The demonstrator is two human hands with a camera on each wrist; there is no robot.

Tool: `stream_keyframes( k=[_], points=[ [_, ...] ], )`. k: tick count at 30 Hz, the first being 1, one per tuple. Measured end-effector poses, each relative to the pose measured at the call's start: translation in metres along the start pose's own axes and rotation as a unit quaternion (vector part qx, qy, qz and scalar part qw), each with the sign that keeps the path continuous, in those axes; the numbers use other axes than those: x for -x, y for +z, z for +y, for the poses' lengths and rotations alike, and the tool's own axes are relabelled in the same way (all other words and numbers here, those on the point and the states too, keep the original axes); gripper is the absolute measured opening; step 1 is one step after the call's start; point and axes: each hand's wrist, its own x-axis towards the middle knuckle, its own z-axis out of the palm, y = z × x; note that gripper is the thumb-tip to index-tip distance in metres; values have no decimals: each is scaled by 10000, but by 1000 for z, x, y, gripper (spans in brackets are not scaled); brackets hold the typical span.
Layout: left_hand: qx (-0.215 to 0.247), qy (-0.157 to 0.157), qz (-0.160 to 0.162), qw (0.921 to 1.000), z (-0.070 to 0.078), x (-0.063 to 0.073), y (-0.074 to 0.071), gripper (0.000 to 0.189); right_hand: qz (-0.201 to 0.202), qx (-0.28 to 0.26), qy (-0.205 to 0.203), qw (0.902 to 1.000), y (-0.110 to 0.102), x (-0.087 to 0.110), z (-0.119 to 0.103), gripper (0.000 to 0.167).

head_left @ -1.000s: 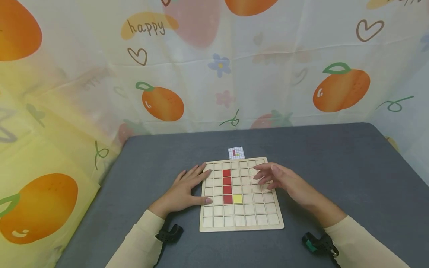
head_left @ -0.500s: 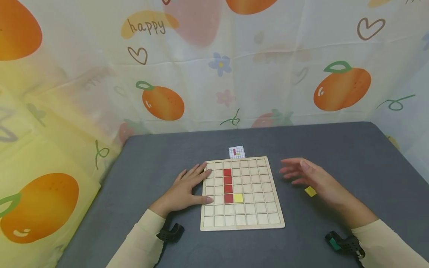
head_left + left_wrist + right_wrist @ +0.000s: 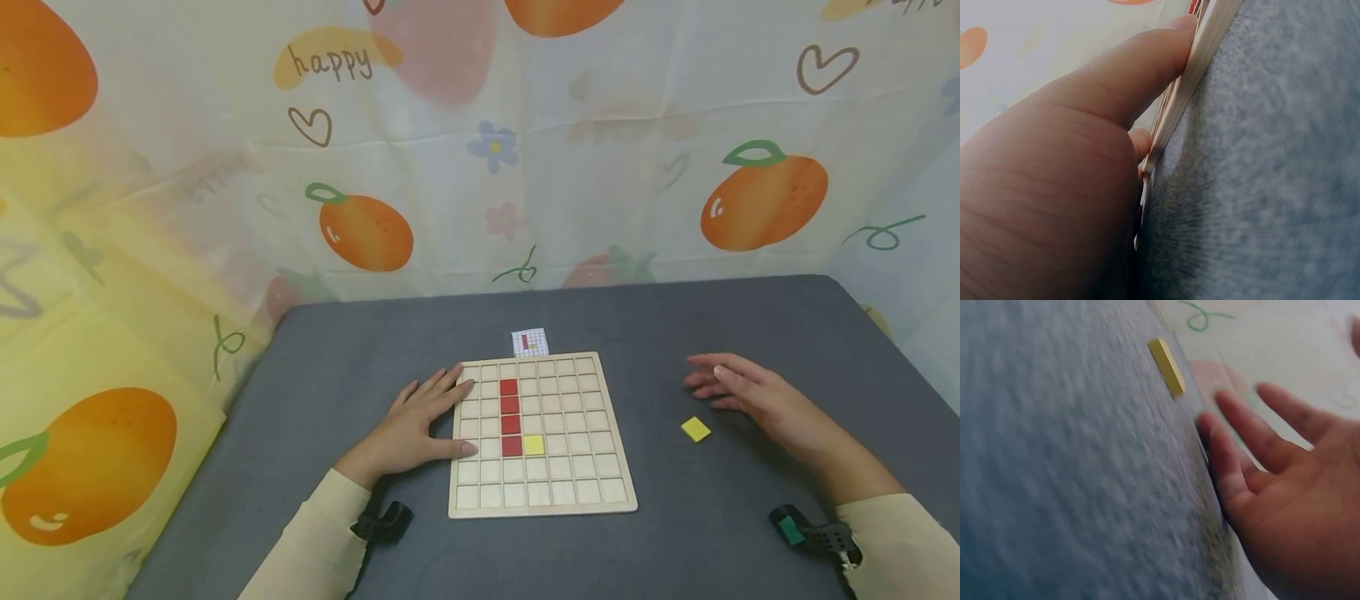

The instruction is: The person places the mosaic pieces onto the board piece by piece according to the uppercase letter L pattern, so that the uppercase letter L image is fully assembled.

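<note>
A light wooden grid board (image 3: 540,496) lies on the table. Four would be too exact for its red squares (image 3: 510,404), so several stand in one column, with a yellow square (image 3: 533,445) beside the lowest. My left hand (image 3: 411,429) rests along the board's left edge, fingers spread, thumb and fingertips on the rim; the left wrist view shows the thumb (image 3: 1147,59) against the wooden edge. To the right of the board, my right hand (image 3: 772,404) hovers with relaxed fingers and holds nothing. A loose yellow tile (image 3: 695,429) lies on the table just left of it, also seen in the right wrist view.
A small printed card (image 3: 529,342) with a grid pattern touches the board's far edge. The dark grey table (image 3: 375,333) ends at a hanging cloth (image 3: 450,183) with orange prints behind and to the left. Each wrist wears a black strap (image 3: 382,523).
My right hand has moved right, away from over the board and past the loose yellow tile, which has come fully into view. The left hand and board have stayed put.
</note>
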Motion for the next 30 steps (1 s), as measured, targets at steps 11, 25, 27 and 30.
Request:
stream_keyframes(
  k=[11,25,27,30],
  points=[
    [-14,-27,-41,10000,0,-1,0,106,-1120,1388,99,9839,-13,9,4,32],
    [-38,-28,-34,10000,0,-1,0,105,-1205,1851,182,9751,-2,3,-2,21],
    [-46,-39,-37,10000,0,0,0,105,-1144,1684,328,9785,-1,3,-3,20],
    [-56,-36,-32,10000,-1,0,0,105,-1062,1416,482,9830,1,2,-6,15]
  ],
)
